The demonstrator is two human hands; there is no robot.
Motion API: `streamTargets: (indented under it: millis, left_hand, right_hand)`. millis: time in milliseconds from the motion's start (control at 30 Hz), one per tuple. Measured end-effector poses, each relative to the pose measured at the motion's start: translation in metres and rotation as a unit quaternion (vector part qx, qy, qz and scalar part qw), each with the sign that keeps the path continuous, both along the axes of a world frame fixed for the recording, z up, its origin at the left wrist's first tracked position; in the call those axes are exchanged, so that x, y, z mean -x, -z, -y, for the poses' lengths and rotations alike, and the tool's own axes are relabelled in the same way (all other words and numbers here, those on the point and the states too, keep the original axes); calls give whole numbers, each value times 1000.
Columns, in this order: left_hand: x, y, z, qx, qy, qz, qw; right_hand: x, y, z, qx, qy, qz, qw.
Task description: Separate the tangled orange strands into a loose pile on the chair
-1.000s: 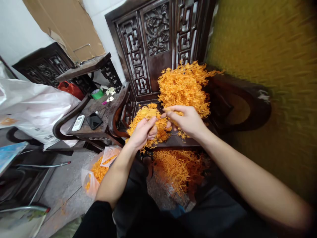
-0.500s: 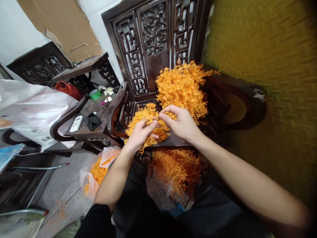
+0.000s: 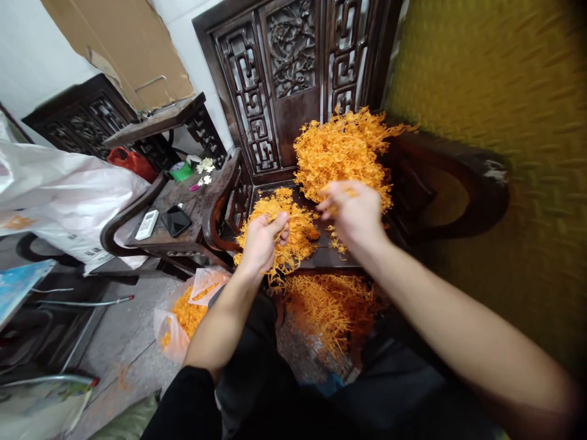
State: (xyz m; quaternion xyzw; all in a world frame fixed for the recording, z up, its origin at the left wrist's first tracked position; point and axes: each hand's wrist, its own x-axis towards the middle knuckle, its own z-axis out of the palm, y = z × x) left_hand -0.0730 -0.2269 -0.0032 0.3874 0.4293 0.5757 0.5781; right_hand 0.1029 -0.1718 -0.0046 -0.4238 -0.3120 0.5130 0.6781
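Note:
My left hand (image 3: pixel 265 243) is closed on thin orange sprigs (image 3: pixel 273 216), over the smaller pile of orange, stringy, flower-like sprigs (image 3: pixel 298 220) on the dark wooden chair seat (image 3: pixel 321 260). To its right, my right hand (image 3: pixel 355 211) is blurred by motion. Its fingers are curled, with a bit of orange showing between them, in front of the larger orange heap (image 3: pixel 339 150) against the carved chair back. A few loose orange pieces (image 3: pixel 338 242) lie on the seat below this hand.
More orange strands (image 3: pixel 330 305) lie beneath the seat, near my legs. A plastic bag (image 3: pixel 199 286) with orange pieces stands on the floor at left. On the side table are a phone (image 3: pixel 176 220), a white device (image 3: pixel 147 225) and green tape (image 3: pixel 180 171). A curved armrest (image 3: pixel 498 195) borders the right.
My hands, which were together over the smaller pile, have parted. The right hand has moved right and slightly up toward the larger heap; the left has curled its fingers closed. The view has shifted slightly.

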Motion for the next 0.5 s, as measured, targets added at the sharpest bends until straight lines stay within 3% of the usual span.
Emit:
streamTargets:
  millis: [67,100,233,300,400,500]
  left_hand:
    - [10,1,-1,-2,-30,2,1000]
    - [14,3,-3,0,-35,1,999]
    - [21,10,-12,-47,-32,-77,995]
    - [21,13,-15,-83,-50,-127,987]
    - [23,15,-17,-88,-47,-124,987]
    - [24,13,-15,-91,-19,-106,990]
  right_hand:
    - [-18,-4,-11,7,67,-32,997]
    - [-25,-5,-13,-5,48,-34,998]
    - [-22,0,2,-29,-187,10,982]
    - [-12,3,15,-23,-262,37,964]
    - [-4,4,25,-42,-313,87,945]
    - [-6,2,26,-64,-319,174,929]
